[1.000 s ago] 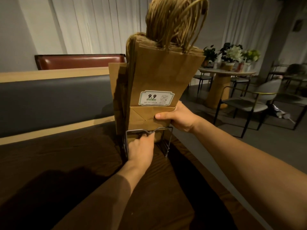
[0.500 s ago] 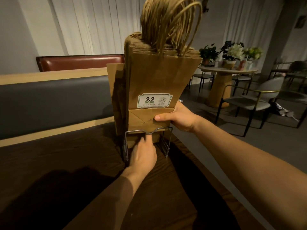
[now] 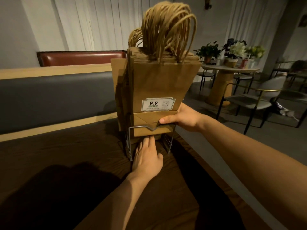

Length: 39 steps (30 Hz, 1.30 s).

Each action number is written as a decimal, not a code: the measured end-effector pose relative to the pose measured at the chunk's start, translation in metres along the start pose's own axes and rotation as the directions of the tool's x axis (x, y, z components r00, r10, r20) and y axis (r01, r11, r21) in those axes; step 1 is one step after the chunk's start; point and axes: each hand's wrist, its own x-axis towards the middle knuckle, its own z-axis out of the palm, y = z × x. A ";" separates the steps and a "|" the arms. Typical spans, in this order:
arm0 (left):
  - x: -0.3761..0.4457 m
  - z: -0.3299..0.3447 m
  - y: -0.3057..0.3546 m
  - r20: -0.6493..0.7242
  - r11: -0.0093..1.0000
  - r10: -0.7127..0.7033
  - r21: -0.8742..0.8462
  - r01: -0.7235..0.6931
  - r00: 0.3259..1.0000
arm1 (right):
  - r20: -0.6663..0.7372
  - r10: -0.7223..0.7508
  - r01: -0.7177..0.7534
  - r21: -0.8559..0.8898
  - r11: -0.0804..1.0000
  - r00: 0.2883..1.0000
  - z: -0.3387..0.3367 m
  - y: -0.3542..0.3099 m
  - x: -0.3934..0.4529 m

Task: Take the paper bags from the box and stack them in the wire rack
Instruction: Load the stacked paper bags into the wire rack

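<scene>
One dark wooden table (image 3: 69, 163) carries everything, a grey bench back along its far side. Thick bundle of paper bags (image 3: 159, 83) stands upright in the wire rack (image 3: 132, 130) at table centre, twine handles (image 3: 166, 27) bunched on top, white 9.9 sticker (image 3: 157, 104) facing near; the box is not in view. Right hand (image 3: 182, 117) grasps the bundle's right edge, thumb pressed on the front fold just above the rack's front wire. Left hand (image 3: 147, 156) lies low on the table, fingers straight, unclenched, tips touching under the bags' bottom edge. Step looks like seating the bundle: best to keep the right-hand squeeze firm so bags stay flush, nudge the bottom back with the left fingertips, and watch that the front fold doesn't snag on the wire notch.
</scene>
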 end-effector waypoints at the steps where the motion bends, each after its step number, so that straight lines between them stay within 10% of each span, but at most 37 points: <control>1: -0.003 -0.001 0.001 0.007 0.999 -0.020 -0.028 0.020 1.000 | 0.004 0.011 -0.011 0.016 1.000 1.000 0.001 -0.001 -0.002; 17: -0.014 -0.007 0.004 0.050 0.996 -0.027 0.088 0.022 0.998 | -0.017 0.188 -0.189 -0.116 0.975 0.982 0.007 -0.012 -0.002; 30: -0.012 0.002 0.008 -0.019 0.977 -0.020 0.211 0.024 1.000 | 0.080 0.055 -0.049 -0.079 0.996 0.995 0.007 0.002 -0.006; 39: -0.026 -0.005 0.000 -0.064 0.998 -0.038 -0.047 0.035 0.997 | 0.013 0.022 -0.019 -0.187 0.982 1.000 0.009 0.003 -0.011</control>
